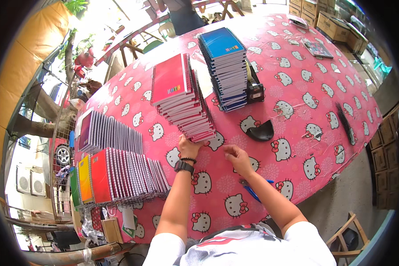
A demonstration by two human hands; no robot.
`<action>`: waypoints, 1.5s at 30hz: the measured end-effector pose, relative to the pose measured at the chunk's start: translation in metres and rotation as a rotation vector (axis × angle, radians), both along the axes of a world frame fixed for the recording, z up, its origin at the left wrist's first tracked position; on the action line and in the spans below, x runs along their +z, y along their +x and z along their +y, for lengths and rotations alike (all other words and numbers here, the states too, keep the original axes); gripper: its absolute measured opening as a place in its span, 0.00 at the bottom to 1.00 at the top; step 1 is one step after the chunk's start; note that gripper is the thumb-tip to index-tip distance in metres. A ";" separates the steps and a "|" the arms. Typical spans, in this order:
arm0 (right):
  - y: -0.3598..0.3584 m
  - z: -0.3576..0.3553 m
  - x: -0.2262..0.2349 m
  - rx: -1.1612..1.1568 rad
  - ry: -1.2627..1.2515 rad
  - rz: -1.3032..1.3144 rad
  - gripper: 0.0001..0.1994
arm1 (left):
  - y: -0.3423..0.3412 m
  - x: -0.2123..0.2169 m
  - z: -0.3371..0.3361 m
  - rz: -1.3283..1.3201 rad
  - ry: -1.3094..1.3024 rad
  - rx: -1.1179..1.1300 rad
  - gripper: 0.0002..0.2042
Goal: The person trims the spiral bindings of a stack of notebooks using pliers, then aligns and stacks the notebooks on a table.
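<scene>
A tall stack of red spiral notebooks [169,80] leans a little on the pink table. At its near lower end my left hand [188,148] grips the bottom notebooks, its fingertips partly hidden by them; a dark watch and a beaded bracelet are on that wrist. My right hand [238,159] hovers just right of the stack's foot, fingers loosely bent and apart, with nothing visible in it. Behind and to the right rises a stack of blue spiral notebooks [224,43]. Blue-handled scissors [252,191], partly covered by my right forearm, lie on the cloth.
Rows of spiral notebooks [124,170] line the table's left edge, with purple notebooks [113,133] behind. A black tape dispenser [255,91], a black rounded object [260,131] and a black spiral coil [345,123] lie rightward. Cardboard boxes [337,30] stand beyond; a person [184,17] is at the far side.
</scene>
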State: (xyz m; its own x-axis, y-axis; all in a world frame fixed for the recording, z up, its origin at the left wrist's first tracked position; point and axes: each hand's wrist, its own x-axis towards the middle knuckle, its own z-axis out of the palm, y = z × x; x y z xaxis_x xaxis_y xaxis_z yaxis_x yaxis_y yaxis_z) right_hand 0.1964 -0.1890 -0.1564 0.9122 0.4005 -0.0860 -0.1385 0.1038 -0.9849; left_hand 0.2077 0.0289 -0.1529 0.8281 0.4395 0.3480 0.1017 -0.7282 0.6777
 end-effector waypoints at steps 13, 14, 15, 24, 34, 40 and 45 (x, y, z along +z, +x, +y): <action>-0.016 0.011 0.008 -0.002 -0.228 -0.397 0.12 | 0.079 0.004 0.021 0.133 0.092 -0.031 0.25; -0.016 0.012 0.009 0.004 -0.245 -0.434 0.12 | 0.082 0.004 0.022 0.129 0.027 -0.036 0.26; -0.015 0.011 0.009 0.008 -0.266 -0.448 0.12 | 0.086 0.007 0.017 0.149 0.034 -0.023 0.26; -0.017 0.011 0.014 0.061 -0.359 -0.514 0.13 | 0.103 0.013 0.009 0.183 0.085 -0.067 0.26; -0.004 0.010 -0.001 0.044 -0.225 -0.269 0.12 | 0.008 0.002 -0.004 0.136 -0.138 -0.267 0.45; 0.013 0.028 -0.004 -0.057 -0.233 -0.173 0.19 | 0.002 0.021 0.013 0.146 -0.296 -0.225 0.41; 0.065 0.047 -0.008 -0.158 -0.080 -0.087 0.28 | 0.027 0.013 0.007 0.153 -0.342 -0.177 0.43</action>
State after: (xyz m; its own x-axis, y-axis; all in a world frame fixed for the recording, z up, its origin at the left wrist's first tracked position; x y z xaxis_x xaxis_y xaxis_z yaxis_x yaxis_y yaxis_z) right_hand 0.2613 -0.1415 -0.1639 0.9686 0.2466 -0.0303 -0.0410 0.0385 -0.9984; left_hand 0.2345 0.0362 -0.1398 0.9320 0.3548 0.0735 0.1136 -0.4789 0.8705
